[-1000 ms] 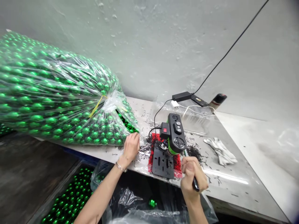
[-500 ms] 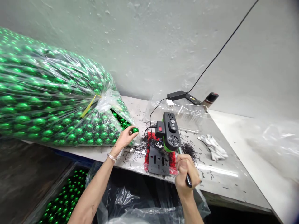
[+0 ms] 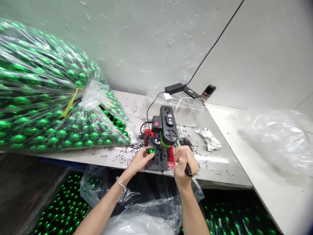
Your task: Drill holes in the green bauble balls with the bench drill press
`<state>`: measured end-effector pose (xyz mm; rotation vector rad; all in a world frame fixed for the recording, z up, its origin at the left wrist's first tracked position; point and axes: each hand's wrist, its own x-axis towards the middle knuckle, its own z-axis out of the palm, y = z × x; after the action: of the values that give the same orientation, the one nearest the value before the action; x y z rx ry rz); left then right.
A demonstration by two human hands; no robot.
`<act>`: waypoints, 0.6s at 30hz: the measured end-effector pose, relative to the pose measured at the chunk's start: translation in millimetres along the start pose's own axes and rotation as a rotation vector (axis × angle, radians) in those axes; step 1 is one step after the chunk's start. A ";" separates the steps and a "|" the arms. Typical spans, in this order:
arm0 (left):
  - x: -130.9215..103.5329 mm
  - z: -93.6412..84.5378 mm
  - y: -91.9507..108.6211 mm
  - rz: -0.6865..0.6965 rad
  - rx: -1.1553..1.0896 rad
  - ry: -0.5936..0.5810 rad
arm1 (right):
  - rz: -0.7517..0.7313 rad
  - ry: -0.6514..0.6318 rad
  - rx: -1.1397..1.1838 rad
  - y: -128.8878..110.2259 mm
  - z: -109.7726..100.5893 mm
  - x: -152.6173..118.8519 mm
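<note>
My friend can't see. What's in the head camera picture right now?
A left hand holds a shiny green ball near a small black machine, while the right hand grips a handle. On the table, a big clear bag bulges with more green balls.

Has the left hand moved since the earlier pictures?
Yes. Judged against the black machine, the left hand has moved rightward, away from the plastic bag, to the machine's base plate, holding a green ball.

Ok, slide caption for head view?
Left hand pinching a green bauble at the benchtop press, right hand gripping its lever.
</note>
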<state>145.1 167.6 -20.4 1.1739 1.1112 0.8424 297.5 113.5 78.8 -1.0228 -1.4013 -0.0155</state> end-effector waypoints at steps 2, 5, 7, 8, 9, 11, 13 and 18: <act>0.1 5.6 0.4 0.134 0.266 0.020 | 0.002 -0.001 -0.009 0.1 -0.2 -1.0; 0.4 9.8 4.0 0.296 0.528 0.029 | 0.001 -0.004 -0.027 1.0 -0.7 -3.4; 1.9 11.5 5.5 0.356 0.602 0.021 | -0.007 -0.008 -0.030 1.8 -0.9 -4.6; 3.0 12.2 5.6 0.375 0.623 0.013 | -0.011 -0.010 -0.027 2.3 -1.0 -5.0; 4.4 12.8 5.2 0.391 0.639 0.003 | -0.017 -0.009 -0.021 2.7 -0.9 -5.3; 7.0 14.0 3.2 0.417 0.663 -0.018 | -0.027 -0.006 -0.009 3.4 -0.7 -5.5; 8.6 15.2 0.3 0.445 0.688 -0.029 | -0.033 -0.006 -0.007 3.9 -0.5 -5.6; 3.7 19.2 -8.1 0.556 0.701 0.004 | -0.038 -0.008 -0.019 4.5 -0.8 -7.3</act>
<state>164.2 164.1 -28.8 2.1318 1.1320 0.8896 298.9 111.8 70.5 -1.0127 -1.4301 -0.0535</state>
